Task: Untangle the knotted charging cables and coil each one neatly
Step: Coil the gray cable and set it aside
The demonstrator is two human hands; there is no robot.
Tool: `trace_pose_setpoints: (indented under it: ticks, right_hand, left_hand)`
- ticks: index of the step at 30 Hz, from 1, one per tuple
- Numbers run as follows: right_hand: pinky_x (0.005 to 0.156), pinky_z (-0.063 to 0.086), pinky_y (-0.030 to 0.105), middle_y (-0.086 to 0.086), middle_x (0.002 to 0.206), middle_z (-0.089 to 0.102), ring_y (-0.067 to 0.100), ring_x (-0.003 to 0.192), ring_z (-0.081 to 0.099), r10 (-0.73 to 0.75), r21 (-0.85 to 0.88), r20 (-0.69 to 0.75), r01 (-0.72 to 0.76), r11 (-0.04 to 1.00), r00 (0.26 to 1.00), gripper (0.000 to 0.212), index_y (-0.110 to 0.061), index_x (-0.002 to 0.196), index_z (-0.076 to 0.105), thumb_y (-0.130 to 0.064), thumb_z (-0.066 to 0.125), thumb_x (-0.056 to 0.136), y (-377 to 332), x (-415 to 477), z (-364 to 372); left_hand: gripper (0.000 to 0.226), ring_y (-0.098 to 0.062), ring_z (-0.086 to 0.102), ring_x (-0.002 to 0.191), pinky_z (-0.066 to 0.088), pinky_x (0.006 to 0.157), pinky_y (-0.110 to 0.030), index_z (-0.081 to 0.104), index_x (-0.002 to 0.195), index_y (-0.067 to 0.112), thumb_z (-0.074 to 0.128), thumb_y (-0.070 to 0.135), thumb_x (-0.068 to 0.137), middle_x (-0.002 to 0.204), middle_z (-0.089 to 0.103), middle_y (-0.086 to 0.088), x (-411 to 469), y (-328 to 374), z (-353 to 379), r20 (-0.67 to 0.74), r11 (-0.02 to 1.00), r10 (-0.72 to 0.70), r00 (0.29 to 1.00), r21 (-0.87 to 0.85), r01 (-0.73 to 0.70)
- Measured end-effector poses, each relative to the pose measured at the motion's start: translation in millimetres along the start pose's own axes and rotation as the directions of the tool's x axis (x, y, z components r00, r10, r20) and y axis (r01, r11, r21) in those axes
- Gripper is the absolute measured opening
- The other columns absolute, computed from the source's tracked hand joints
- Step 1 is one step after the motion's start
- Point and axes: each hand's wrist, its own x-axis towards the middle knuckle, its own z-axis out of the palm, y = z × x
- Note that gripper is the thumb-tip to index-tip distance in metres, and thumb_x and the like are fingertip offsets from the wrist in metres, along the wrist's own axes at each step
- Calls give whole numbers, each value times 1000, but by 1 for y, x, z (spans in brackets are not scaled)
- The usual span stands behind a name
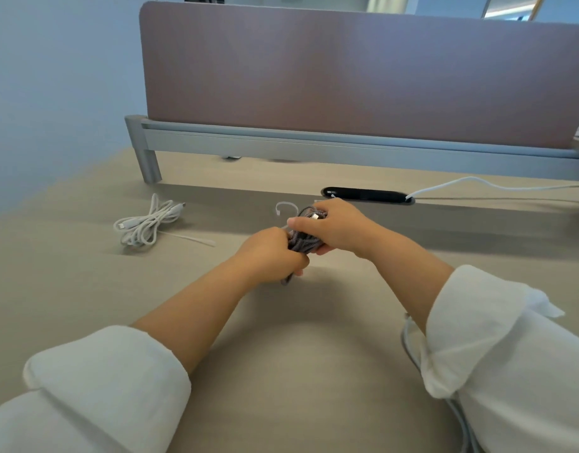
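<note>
Coiling grey cable (301, 242): I hold it bunched over mid-desk (281, 354).
Left hand (271, 254): fingers curled round lower loops; loops should sit snug.
Right hand (337, 228): thumb pinches plug (315, 217) against coil; I'd tuck it.

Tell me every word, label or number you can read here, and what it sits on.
No text here can be read outright.
On the black cable port: a small pale mark at its left end, too small and blurred to read.
No print shows on the grey cable, the white cable or the partition.
</note>
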Motion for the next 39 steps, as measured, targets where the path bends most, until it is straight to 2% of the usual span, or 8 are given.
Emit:
trace_pose_setpoints:
  ticks: [3, 10, 15, 21, 27, 31, 37, 39]
  right_hand:
    - [45, 45, 21, 2, 63, 57, 15, 51, 55, -62, -148, -59, 53, 988, 996, 31, -12, 68, 52, -34, 61, 86, -3, 7, 4]
    - [47, 29, 27, 3, 56, 43, 15, 51, 35, -255, -255, -63, 231, 939, 965, 35, -6, 63, 50, -31, 62, 84, -13, 19, 9]
    - [43, 32, 18, 0, 55, 43, 13, 50, 38, -185, -195, -33, 176, 965, 982, 42, -12, 60, 48, -41, 57, 88, -5, 31, 1]
    - [49, 29, 25, -3, 54, 43, 11, 52, 38, -220, -202, -71, 202, 958, 973, 38, -16, 57, 45, -34, 56, 89, -2, 37, 2]
    - [51, 31, 27, -2, 55, 44, 13, 54, 38, -285, -154, -137, 264, 952, 949, 35, -13, 60, 50, -30, 57, 89, -8, 44, 6]
    - [50, 28, 25, -4, 53, 38, 11, 53, 34, -323, -123, -153, 306, 944, 934, 41, -18, 54, 41, -31, 57, 90, -19, 48, 8]
    - [80, 50, 44, 11, 89, 63, 28, 84, 60, -178, 141, -243, 217, 966, 954, 39, -4, 96, 61, -35, 37, 99, -16, 66, 20]
    - [84, 46, 38, 11, 100, 65, 30, 96, 58, -157, -82, -218, 142, 986, 963, 30, -6, 105, 63, -22, 38, 99, -1, 73, 27]
  left_hand:
    - [14, -20, 66, 69, 53, 79, -39, 58, 85, 13, 61, 0, 81, 73, 67, -4, -2, -5, -6, 231, 883, 10, 973, -459, 100]
    - [17, -18, 66, 63, 56, 59, -31, 53, 87, 9, 64, 14, 75, 71, 60, -6, 3, -18, -21, 453, 704, 69, 889, -653, 278]
    - [11, -11, 55, 45, 39, 43, -20, 50, 82, 11, 51, 16, 92, 58, 60, -2, 7, -11, -11, 269, 774, 9, 963, -611, 164]
    - [12, -20, 68, 66, 55, 65, -28, 54, 92, 3, 60, 0, 83, 70, 65, -9, 14, -12, 2, 199, 707, 55, 978, -700, 102]
    - [16, -15, 61, 56, 52, 60, -25, 57, 101, 2, 52, -2, 86, 64, 64, -5, 16, -11, -11, 169, 761, 39, 985, -644, 81]
    - [8, -13, 47, 47, 50, 55, -26, 58, 81, 6, 55, 7, 89, 56, 48, -2, 18, -15, -24, 117, 781, 18, 993, -621, 59]
    - [22, -13, 39, 43, 32, 42, -19, 48, 71, 13, 57, 17, 89, 54, 43, -2, 30, -27, -31, -155, 770, -176, 972, -636, 38]
    - [24, -12, 37, 41, 30, 39, -16, 46, 69, 13, 58, 18, 89, 54, 42, -2, 32, -31, -33, -187, 751, -214, 959, -659, 40]
